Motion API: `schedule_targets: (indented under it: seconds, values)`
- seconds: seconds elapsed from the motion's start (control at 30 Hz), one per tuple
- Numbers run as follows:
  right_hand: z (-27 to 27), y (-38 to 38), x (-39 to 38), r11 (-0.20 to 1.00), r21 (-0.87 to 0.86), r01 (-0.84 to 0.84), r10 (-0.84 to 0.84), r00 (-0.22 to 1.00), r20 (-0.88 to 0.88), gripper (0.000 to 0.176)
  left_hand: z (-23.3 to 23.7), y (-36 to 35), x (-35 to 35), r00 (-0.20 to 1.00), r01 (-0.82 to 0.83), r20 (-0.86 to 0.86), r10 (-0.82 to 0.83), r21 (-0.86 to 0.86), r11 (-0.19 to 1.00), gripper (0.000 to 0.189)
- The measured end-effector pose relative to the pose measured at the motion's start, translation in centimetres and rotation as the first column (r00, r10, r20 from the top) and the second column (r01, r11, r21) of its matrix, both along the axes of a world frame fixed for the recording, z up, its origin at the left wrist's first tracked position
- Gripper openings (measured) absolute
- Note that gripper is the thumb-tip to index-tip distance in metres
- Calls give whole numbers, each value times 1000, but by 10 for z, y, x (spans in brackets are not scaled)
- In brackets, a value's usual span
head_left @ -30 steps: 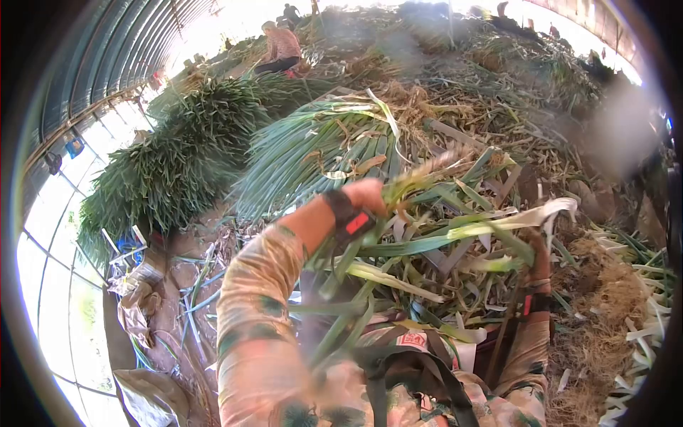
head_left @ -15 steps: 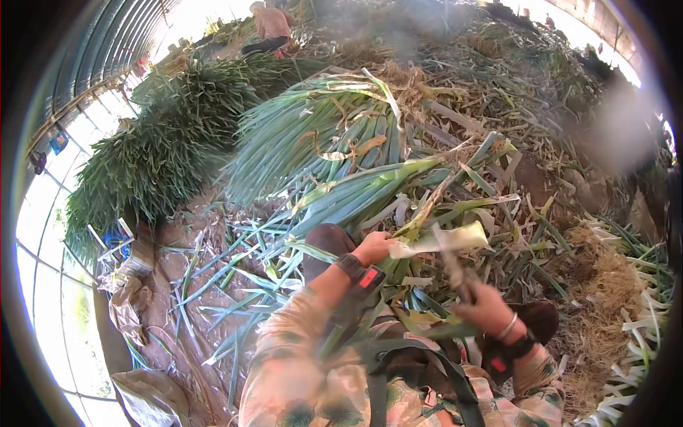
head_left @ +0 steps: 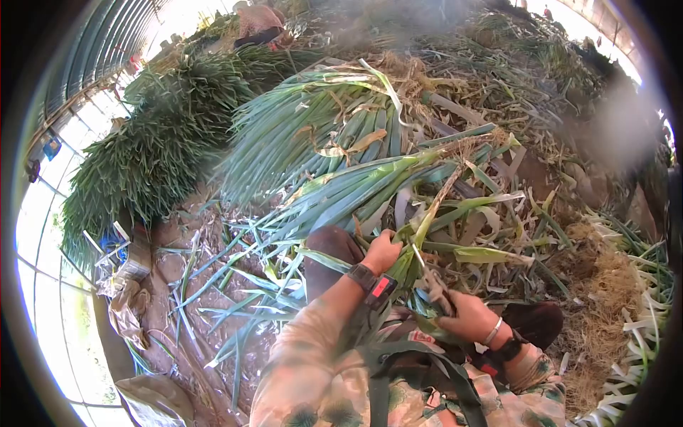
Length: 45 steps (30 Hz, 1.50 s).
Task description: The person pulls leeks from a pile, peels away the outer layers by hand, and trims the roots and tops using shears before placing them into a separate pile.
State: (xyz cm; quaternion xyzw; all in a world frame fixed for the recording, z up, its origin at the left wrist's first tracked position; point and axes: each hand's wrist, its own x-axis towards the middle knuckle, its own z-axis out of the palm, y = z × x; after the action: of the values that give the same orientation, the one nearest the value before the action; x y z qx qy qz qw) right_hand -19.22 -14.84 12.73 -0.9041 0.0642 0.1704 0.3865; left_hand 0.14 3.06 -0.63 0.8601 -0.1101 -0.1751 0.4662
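Observation:
My left hand (head_left: 382, 250) is closed around the stalk of a long green onion (head_left: 370, 186) whose leaves fan out to the upper left. My right hand (head_left: 466, 315) grips the lower end of the same plant, near a strip of peeled skin (head_left: 427, 217) that rises between the hands. Each wrist carries a dark band with a red tag. A tied bundle of green onions (head_left: 320, 128) lies just beyond my hands.
Large heaps of green onions (head_left: 156, 149) are piled at the left. Peeled leaves and dry husks (head_left: 605, 285) cover the ground at the right. White stalks (head_left: 647, 334) lie at the far right. Another person (head_left: 257, 21) sits at the top. Greenhouse glazing (head_left: 43, 242) runs along the left.
Both hands dropped from a raised position toward my lap. The white peeled strip that was held up has been pulled down, and the right hand closed in near the left.

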Motion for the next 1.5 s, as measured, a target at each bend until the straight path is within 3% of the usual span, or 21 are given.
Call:
schedule_targets:
  seconds: [0.13, 0.23, 0.33, 0.37, 0.4, 0.43, 0.47, 0.57, 0.63, 0.73, 0.83, 0.97, 1.0, 1.13, 1.3, 1.4, 1.43, 1.47, 1.5]
  values:
    - [-2, -6, 16, 999, -52, -3, -1, 998, -62, 45, 6, -1, -4, 995, -51, 87, 52, -13, 999, 50]
    - [6, -13, 62, 986, -138, 89, -99, 993, -68, 43, 12, 1, -9, 968, -12, 251, -20, 125, 992, 50]
    - [-59, -48, 117, 936, -248, 249, -205, 960, 191, 40, -3, 2, -3, 951, 6, 308, -28, 73, 997, 46]
    - [-70, -59, 129, 906, -396, 148, -56, 971, 234, 42, 13, 4, -3, 968, 79, 233, -95, 78, 994, 39]
    - [-93, -67, 134, 899, -305, 313, -203, 918, 342, 44, 41, 4, -8, 978, 118, 164, -127, 67, 991, 37]
    - [-77, -63, 128, 907, -225, 356, -289, 915, 280, 43, 28, 5, -4, 987, 160, -6, -160, -41, 986, 37]
    - [-63, -55, 110, 926, -183, 330, -294, 935, 196, 43, 26, 4, -4, 981, 191, -15, -191, -5, 982, 36]
    - [-32, -34, 44, 988, -62, 139, -139, 990, 6, 43, 26, 2, -8, 957, 276, -122, -265, 81, 958, 44]
    - [-18, -21, 9, 998, -20, 59, -59, 998, -33, 43, 27, 1, -8, 963, 267, -58, -262, 149, 952, 41]
    - [14, -2, -14, 992, 107, 62, -42, 983, -180, 44, 34, -2, -8, 966, 259, -22, -259, 189, 947, 41]
    - [6, -4, -17, 999, 43, 26, -21, 993, -112, 38, 32, -1, -10, 964, 261, -5, -266, 218, 940, 42]
    - [-17, -19, 12, 996, -34, 77, -78, 996, -37, 44, 30, -3, -10, 965, 260, -19, -262, 228, 938, 42]
    - [-21, -23, 22, 993, -85, 79, -78, 997, 11, 38, 29, -3, -11, 965, 259, -21, -262, 227, 939, 42]
    - [-26, -38, 69, 977, -133, 165, -168, 986, -10, 43, 36, -5, -13, 964, 267, -50, -263, 246, 932, 42]
    - [-50, -69, 140, 920, -252, 299, -276, 953, 121, 38, 35, -7, -16, 958, 280, -13, -286, 253, 926, 43]
    - [-54, -78, 133, 923, -221, 316, -304, 949, 89, 37, 35, -7, -14, 959, 280, -31, -281, 238, 930, 45]
    - [-46, -72, 117, 947, -259, 190, -177, 982, 71, 36, 34, -7, -15, 961, 275, -25, -277, 227, 934, 46]
    - [-49, -64, 95, 945, -205, 257, -239, 965, 108, 34, 34, -6, -15, 964, 263, -15, -267, 217, 940, 47]
    - [-29, -53, 75, 978, -140, 153, -154, 988, 8, 33, 33, -5, -13, 962, 271, -10, -274, 199, 942, 48]
